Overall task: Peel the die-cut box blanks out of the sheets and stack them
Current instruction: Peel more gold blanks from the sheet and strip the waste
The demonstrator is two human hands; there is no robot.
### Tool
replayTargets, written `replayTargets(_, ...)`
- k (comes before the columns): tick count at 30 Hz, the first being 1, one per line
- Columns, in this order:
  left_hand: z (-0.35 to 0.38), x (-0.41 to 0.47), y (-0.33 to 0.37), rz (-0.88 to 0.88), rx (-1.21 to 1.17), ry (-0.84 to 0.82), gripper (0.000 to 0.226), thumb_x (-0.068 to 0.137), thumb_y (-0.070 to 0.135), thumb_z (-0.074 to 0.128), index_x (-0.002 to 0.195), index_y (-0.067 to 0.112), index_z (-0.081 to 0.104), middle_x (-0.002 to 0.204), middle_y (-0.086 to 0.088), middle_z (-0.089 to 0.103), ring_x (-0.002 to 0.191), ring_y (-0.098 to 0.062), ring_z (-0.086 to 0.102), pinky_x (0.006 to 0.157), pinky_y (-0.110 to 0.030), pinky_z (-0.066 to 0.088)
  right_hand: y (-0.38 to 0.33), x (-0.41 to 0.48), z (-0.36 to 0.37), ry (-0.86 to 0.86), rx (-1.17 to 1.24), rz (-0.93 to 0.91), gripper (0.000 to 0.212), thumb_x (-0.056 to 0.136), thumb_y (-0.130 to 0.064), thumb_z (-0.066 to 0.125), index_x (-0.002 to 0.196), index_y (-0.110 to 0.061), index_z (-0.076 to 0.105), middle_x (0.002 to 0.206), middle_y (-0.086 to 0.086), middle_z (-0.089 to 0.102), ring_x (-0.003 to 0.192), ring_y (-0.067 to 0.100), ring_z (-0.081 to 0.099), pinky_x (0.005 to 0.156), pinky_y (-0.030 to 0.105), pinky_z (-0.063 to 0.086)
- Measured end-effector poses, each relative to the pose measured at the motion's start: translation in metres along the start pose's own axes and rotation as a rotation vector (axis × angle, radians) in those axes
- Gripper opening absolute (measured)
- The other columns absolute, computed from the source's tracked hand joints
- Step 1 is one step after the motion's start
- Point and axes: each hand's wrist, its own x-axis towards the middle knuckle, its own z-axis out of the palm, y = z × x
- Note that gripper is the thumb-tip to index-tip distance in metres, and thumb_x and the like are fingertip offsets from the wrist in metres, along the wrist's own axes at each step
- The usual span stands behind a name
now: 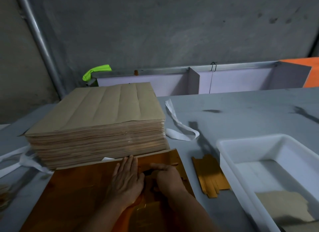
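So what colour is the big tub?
The tub is white, seen best in the head view.

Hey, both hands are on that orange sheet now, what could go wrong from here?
The right hand works at the orange sheet with curled fingers; a hard pull could tear a blank.
The sheet's far edge reaches the foot of the tall brown stack, so tugging might disturb it.
The peeled blanks lie fanned beside the white tub; that pile could slide apart.
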Motion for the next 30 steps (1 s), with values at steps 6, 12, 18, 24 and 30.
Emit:
replayTargets(6,-0.001,0.000,0.002,-0.012,0.008,-0.003,0.060,0.101,0.045,0.009,0.154,0.022,-0.010,0.161,0.006,-0.015,0.146,-0.007,-0.018,0.118,-0.032,-0.013,0.005,0.002,0.003,0.087,0.116,0.007,0.027,0.100,-0.015,0.049,0.102,-0.035,0.067,0.090,0.002,0.070,0.073,0.015,0.064,0.082,0.042,0.060)
replayTargets(12,-0.002,0.000,0.004,-0.019,-0.004,-0.008,0.060,0.101,0.043,0.012,0.154,0.023,-0.008,0.161,0.007,-0.015,0.145,-0.006,-0.017,0.118,-0.033,-0.012,0.011,0.003,0.000,0.149,0.270,-0.017,0.022,0.099,-0.019,0.055,0.093,-0.028,0.074,0.074,0.005,0.074,0.067,0.020,0.067,0.075,0.047,0.059)
replayTargets(18,-0.001,0.001,0.003,-0.015,-0.019,0.014,0.059,0.101,0.044,0.013,0.155,0.023,-0.001,0.162,0.007,-0.010,0.146,-0.006,-0.015,0.119,-0.034,-0.010,0.015,-0.001,-0.009,0.181,0.461,-0.032,0.016,0.096,-0.016,0.061,0.091,-0.010,0.074,0.062,0.008,0.068,0.051,0.015,0.060,0.057,0.029,0.051)
replayTargets(24,0.000,-0.001,0.001,-0.005,-0.048,0.023,0.059,0.100,0.047,0.011,0.154,0.028,-0.004,0.162,0.008,-0.009,0.146,-0.006,-0.013,0.119,-0.035,-0.009,0.018,-0.005,-0.012,0.202,0.564,-0.096,0.023,0.095,-0.005,0.052,0.088,-0.005,0.074,0.060,0.011,0.067,0.047,0.016,0.057,0.046,0.025,0.047)
replayTargets(30,-0.018,-0.005,0.001,0.008,-0.437,0.006,0.069,0.095,0.044,0.045,0.153,0.037,0.010,0.160,0.014,-0.006,0.148,-0.011,-0.004,0.118,-0.041,0.006,0.019,-0.006,-0.010,0.193,0.564,-0.127,0.021,0.095,-0.005,0.054,0.088,-0.006,0.074,0.062,0.008,0.067,0.051,0.015,0.058,0.049,0.027,0.047)
